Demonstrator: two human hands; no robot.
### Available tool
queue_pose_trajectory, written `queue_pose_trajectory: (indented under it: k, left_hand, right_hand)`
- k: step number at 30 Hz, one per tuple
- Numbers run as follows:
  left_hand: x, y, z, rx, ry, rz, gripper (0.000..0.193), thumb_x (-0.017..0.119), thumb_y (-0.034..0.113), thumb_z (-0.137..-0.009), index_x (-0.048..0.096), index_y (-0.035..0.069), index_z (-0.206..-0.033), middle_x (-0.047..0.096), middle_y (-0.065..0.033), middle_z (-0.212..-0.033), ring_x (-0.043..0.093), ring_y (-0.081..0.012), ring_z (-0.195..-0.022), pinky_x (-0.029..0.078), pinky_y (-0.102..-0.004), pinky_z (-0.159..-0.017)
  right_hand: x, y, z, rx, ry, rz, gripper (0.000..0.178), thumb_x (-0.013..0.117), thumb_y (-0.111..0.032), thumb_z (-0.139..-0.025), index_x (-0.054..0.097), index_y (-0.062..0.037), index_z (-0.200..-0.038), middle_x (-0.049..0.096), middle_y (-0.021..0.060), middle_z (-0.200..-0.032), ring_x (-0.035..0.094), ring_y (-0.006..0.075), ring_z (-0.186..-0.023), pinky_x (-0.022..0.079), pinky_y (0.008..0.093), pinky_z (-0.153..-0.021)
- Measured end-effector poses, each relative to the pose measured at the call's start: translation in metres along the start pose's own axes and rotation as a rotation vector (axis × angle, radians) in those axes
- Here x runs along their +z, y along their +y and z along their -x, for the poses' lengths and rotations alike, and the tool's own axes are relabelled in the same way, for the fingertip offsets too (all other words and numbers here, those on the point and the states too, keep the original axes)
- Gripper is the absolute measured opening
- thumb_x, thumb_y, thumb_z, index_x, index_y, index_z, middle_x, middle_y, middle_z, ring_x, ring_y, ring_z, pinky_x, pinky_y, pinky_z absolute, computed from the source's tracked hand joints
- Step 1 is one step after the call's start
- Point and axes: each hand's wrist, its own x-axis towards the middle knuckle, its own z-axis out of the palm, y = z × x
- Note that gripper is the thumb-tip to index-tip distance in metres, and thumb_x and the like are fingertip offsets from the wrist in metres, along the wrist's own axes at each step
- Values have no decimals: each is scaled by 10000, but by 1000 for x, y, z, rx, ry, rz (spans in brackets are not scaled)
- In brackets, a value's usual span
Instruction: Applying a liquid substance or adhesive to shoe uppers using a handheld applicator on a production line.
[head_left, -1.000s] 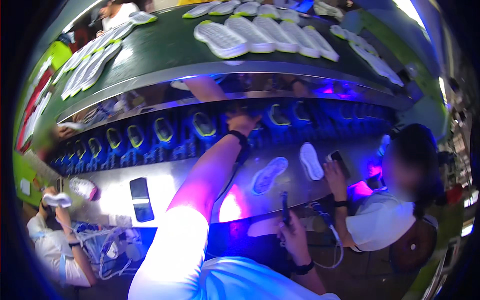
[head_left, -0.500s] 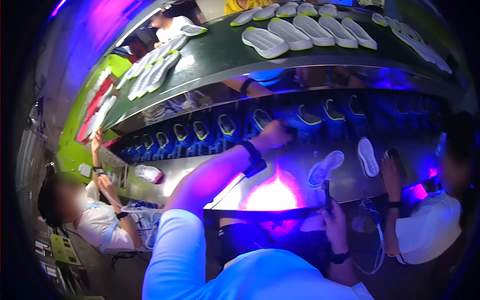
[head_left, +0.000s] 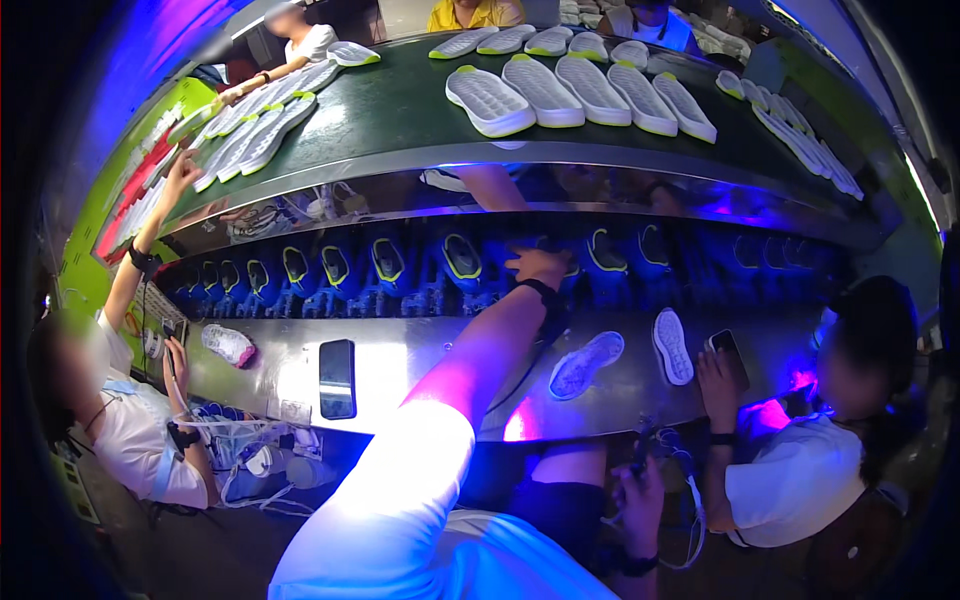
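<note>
My left hand (head_left: 540, 265) reaches forward over a row of dark blue shoe uppers with yellow-green collars. Its visible fingers are spread across one shoe upper (head_left: 572, 264), mostly covered by the hand; the far fingertips are hard to make out. To its left stands another shoe upper (head_left: 462, 258) with an open collar. Low at the right, my right hand (head_left: 642, 500) is closed around a dark, slender handheld tool (head_left: 640, 457), whose exact kind is unclear. Between the hands, a white shoe sole (head_left: 587, 365) lies on the metal ledge, with a second sole (head_left: 673, 345) to its right.
A dark phone (head_left: 337, 378) and a pink-tipped sole (head_left: 228, 343) lie on the ledge (head_left: 400, 350). White soles (head_left: 487, 100) stand grouped on the green belt (head_left: 370, 120). Co-workers sit left (head_left: 150, 440) and right (head_left: 810, 480), the right one's hand by another phone (head_left: 728, 355).
My view has shifted, uncovering the phone on the ledge. My left hand's fingers now spread over a shoe upper. The left co-worker's raised hand has reached farther toward the belt.
</note>
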Motion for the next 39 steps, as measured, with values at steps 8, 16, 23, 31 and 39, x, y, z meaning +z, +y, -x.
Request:
queue_pose_trajectory:
  k: [8,16,23,31,39]
  left_hand:
    - [-72,-64,-1,-19,-596,472,441,730,96,-755,596,-54,-1147,668,-153,-924,702,-267,-784,580,-381,-572]
    - [-262,-184,111,1044,-728,-217,734,767,147,-720,540,38,-1409,667,-169,-1265,688,-290,-1088,552,-388,-931]
    - [-257,-224,128,1321,-442,-876,758,782,356,-756,522,60,-1403,654,-178,-1164,622,-380,-1121,473,-521,-1024]
    - [-196,-296,121,1787,266,-1167,516,589,221,-856,580,-19,-1313,645,-155,-977,647,-321,-896,482,-474,-919]
    - [-288,-283,128,1437,-87,-283,894,882,196,-589,539,9,-1393,611,-175,-1161,621,-355,-1060,511,-462,-908]
  right_hand:
    - [1,-6,-13,-19,-65,11,425,599,-102,-1005,478,-46,-1409,596,-1,-841,538,54,-603,411,207,-490]
    - [5,-1,0,-71,-140,46,400,579,-114,-1025,489,-47,-1409,675,26,-939,531,39,-614,417,194,-499]
    - [46,9,25,-116,-76,150,425,596,-135,-1028,515,-49,-1437,683,31,-994,525,32,-653,437,199,-529]
    - [76,-13,42,-320,-211,144,505,608,-116,-1018,475,-45,-1500,674,15,-907,464,27,-657,411,205,-610]
    - [94,19,29,-403,-244,390,446,653,-109,-985,583,-48,-1421,685,13,-903,608,83,-799,494,251,-750]
